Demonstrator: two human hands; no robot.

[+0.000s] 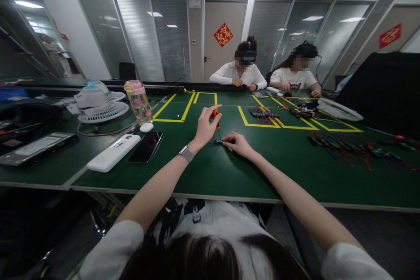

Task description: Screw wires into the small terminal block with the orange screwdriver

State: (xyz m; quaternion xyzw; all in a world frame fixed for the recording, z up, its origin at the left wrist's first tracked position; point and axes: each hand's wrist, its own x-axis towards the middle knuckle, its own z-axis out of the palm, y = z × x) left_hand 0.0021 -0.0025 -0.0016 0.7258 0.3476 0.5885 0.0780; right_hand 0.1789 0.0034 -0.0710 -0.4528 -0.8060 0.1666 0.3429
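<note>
An upright screwdriver (215,114) with an orange and black handle is gripped in my left hand (206,127), thumb and fingers around the handle. Its thin shaft points down at a small green circuit board (218,141) on the table. My right hand (240,145) is closed, pinching the right end of that board between thumb and fingertips. Thin wires seem to run from the board's left side, though they are too small to make out well. Whether the tip sits in a screw cannot be seen.
The green table (197,175) has yellow tape outlines. Bundles of red and blue wired boards (357,146) lie right, with another wire pile (262,114) ahead. Left are a phone (146,148), white power bank (114,153), bottle (138,103) and fan (103,111). Two people sit opposite.
</note>
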